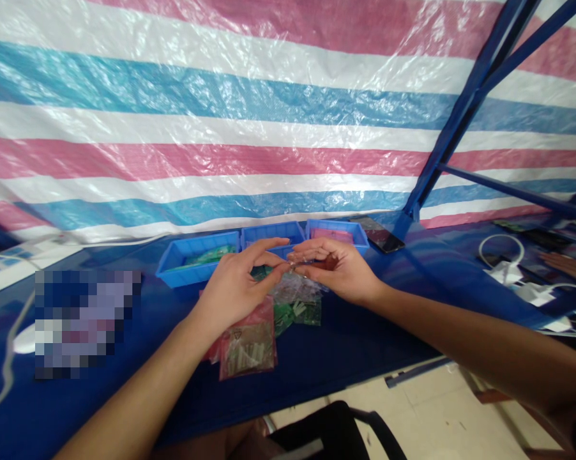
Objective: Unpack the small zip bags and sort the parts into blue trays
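Observation:
Over the blue table, my left hand [242, 278] and my right hand [338, 268] meet at the fingertips. Both pinch a small clear plastic bag [300, 264]; its contents are too small to make out. Beneath them lies a pile of clear bags [292, 289], with green-tinted bags [304, 312] nearer the front edge. Pink bags [248, 348] holding small strips rest below my left wrist. Behind my hands stand three blue bins: the left bin [177, 275] holds green bags, the right bin [362, 237] holds pink ones, and the middle bin [269, 231] is partly hidden.
A dark phone [386, 239] lies right of the bins. White cables and adapters [532, 291] sit at the far right, near another person's hand [568, 265]. A blue metal frame [453, 137] rises behind. A blurred-out item [87, 322] is at left; a black chair [326, 434] stands below.

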Motion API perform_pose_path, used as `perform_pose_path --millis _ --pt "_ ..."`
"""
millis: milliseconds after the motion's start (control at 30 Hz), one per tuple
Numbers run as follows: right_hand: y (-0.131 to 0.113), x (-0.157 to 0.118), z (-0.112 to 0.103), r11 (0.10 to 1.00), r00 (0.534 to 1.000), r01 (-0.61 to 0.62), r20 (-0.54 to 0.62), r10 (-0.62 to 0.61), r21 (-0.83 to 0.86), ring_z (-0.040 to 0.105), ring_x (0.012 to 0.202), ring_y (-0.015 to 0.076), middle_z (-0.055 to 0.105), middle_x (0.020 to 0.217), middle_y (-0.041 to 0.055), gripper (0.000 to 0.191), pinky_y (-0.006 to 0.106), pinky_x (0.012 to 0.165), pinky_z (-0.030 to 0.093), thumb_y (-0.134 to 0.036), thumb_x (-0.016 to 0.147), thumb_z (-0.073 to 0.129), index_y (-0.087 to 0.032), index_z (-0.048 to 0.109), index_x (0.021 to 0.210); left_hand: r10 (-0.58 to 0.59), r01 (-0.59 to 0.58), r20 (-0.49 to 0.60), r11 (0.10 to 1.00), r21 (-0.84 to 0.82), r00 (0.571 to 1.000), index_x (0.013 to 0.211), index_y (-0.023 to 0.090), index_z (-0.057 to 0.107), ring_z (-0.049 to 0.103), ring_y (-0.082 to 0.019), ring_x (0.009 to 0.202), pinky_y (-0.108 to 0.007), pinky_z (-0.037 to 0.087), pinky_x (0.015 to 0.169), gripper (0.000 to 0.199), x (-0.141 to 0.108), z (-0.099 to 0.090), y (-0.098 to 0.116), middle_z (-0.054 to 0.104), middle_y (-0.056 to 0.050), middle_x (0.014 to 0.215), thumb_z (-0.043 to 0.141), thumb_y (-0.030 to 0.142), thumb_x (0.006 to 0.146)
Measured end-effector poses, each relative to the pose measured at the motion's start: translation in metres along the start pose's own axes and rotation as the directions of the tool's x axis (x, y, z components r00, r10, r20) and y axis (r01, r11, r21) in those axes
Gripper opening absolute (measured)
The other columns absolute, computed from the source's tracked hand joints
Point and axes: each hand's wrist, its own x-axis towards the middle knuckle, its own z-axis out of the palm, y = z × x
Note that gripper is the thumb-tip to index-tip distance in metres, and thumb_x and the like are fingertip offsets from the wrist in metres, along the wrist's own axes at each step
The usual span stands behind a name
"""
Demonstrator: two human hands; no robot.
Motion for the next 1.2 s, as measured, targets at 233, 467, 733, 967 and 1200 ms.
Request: perform_pose_path --millis 233,467,733,967,1200 --pt "0.001 -0.001 0.001 0.998 0.998 -0.067 0.017 0.067 -0.014 0.076 0.085 0.0155 0.080 0.096 0.0009 0.044 0.030 0.083 0.063 -0.030 0.081 0.094 -0.023 0.074 0.119 0.031 -0.030 -0.025 1.000 0.003 0.999 0.140 0.027 0.069 0.082 -0.023 0.095 -0.029 0.061 0.073 0.039 -0.001 0.000 0.000 0.086 -0.003 0.109 0.066 0.045 0.105" --pt "0.001 -0.001 0.004 1.000 1.000 -0.023 -0.007 0.023 -0.014 0.077 0.092 0.0169 0.079 0.098 0.0020 0.044 0.031 0.090 0.063 -0.032 0.081 0.094 -0.023 0.071 0.118 0.075 -0.075 -0.003 0.995 -0.059 0.997 0.140 0.024 0.068 0.082 -0.024 0.099 -0.038 0.064 0.094 0.044 0.000 0.002 0.001 0.086 -0.005 0.111 0.074 0.033 0.097" --pt "0.005 -0.006 0.007 0.981 0.988 0.139 -0.046 -0.146 -0.132 0.079 0.100 0.0214 0.081 0.103 0.0049 0.038 0.039 0.098 0.066 -0.039 0.090 0.088 -0.025 0.073 0.122 0.033 -0.029 0.018 0.976 -0.217 0.999 0.142 0.024 0.065 0.083 -0.023 0.096 -0.035 0.065 0.093 0.049 0.000 0.001 0.002 0.084 -0.004 0.106 0.078 0.030 0.095" --pt "0.005 -0.008 0.008 0.975 0.986 0.156 -0.027 -0.162 -0.158 0.080 0.099 0.0218 0.080 0.105 0.0046 0.036 0.039 0.099 0.066 -0.034 0.091 0.086 -0.026 0.073 0.124 0.040 -0.037 0.010 0.971 -0.237 0.999 0.133 0.024 0.067 0.083 -0.022 0.097 -0.034 0.064 0.093 0.041 0.000 0.001 0.003 0.084 -0.002 0.104 0.077 0.026 0.094" --pt "0.004 -0.008 0.009 0.970 0.990 0.142 0.013 -0.142 -0.197 0.079 0.098 0.0210 0.079 0.104 0.0043 0.039 0.040 0.099 0.065 -0.031 0.091 0.085 -0.024 0.071 0.127 0.014 -0.017 -0.017 0.980 -0.199 1.000 0.121 0.021 0.066 0.081 -0.021 0.087 -0.034 0.063 0.085 0.033 -0.001 0.005 0.006 0.083 -0.003 0.100 0.078 0.022 0.090"
